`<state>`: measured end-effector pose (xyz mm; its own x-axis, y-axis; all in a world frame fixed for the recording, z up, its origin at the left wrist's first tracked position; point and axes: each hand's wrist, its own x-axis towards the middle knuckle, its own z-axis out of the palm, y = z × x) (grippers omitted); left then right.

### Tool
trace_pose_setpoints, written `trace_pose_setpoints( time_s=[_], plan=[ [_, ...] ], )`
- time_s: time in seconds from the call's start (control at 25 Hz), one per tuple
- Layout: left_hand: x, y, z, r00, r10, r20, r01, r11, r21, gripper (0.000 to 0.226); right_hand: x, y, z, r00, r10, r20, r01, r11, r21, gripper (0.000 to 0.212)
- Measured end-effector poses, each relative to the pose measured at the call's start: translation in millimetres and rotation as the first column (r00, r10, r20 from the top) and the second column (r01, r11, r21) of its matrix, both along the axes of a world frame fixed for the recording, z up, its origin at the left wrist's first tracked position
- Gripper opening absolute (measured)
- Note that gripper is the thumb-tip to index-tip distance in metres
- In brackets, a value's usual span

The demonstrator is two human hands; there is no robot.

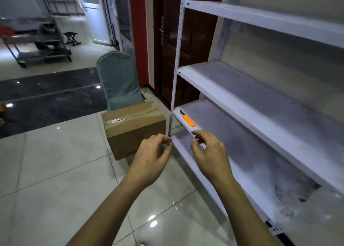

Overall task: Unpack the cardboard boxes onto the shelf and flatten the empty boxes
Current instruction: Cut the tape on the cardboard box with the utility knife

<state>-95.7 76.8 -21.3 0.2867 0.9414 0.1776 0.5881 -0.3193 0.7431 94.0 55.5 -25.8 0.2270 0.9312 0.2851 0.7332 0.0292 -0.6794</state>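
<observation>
A taped-up brown cardboard box (134, 126) stands on the tiled floor just left of the white metal shelf unit (242, 104). An orange utility knife (188, 120) lies at the left front corner of the second-lowest shelf board. Both arms reach forward. My left hand (151, 158) hovers in front of the box near the shelf's front post, fingers loosely curled and holding nothing. My right hand (209, 152) hovers over the front edge of the lowest shelf board, below the knife, fingers loosely curled and holding nothing.
A grey-green padded chair (119, 82) stands right behind the box. A dark wooden door (167, 46) is behind the shelf's left post. A metal trolley (37, 46) and a small folding stool (71, 38) stand far back left. All shelf boards but the knife's are bare.
</observation>
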Motion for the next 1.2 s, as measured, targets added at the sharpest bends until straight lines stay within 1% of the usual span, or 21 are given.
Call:
trace_pose_setpoints(
  time_s=[0.2,0.36,0.48,0.56,0.8,1.0,1.2],
  plan=[
    [-46,57,-3,0.993,0.113,-0.022,-0.113,0.994,0.003,0.022,-35,79,1,0.998,0.056,-0.009,-0.056,0.998,-0.010,0.028],
    [-83,104,-4,0.987,0.158,-0.020,-0.158,0.987,-0.003,0.022,-67,134,0,0.996,0.079,-0.027,-0.080,0.997,-0.023,0.028],
    [-102,131,-11,0.984,0.178,-0.025,-0.178,0.984,0.014,0.022,-89,163,-9,0.996,0.076,-0.049,-0.077,0.997,-0.020,0.028],
    [-112,145,-19,0.980,0.195,-0.026,-0.195,0.981,0.003,0.021,-100,182,-19,0.995,0.081,-0.049,-0.084,0.995,-0.049,0.027],
    [-134,184,-41,0.966,0.257,-0.014,-0.257,0.965,-0.055,0.021,-115,238,-39,0.990,0.125,-0.058,-0.131,0.985,-0.109,0.028],
    [-139,229,-49,0.943,0.330,-0.029,-0.332,0.941,-0.064,0.024,-119,294,-50,0.979,0.189,-0.077,-0.198,0.972,-0.123,0.026],
    [-128,287,-55,0.918,0.391,-0.066,-0.397,0.911,-0.112,0.027,-106,368,-62,0.961,0.226,-0.158,-0.249,0.957,-0.151,0.025]
  ],
)
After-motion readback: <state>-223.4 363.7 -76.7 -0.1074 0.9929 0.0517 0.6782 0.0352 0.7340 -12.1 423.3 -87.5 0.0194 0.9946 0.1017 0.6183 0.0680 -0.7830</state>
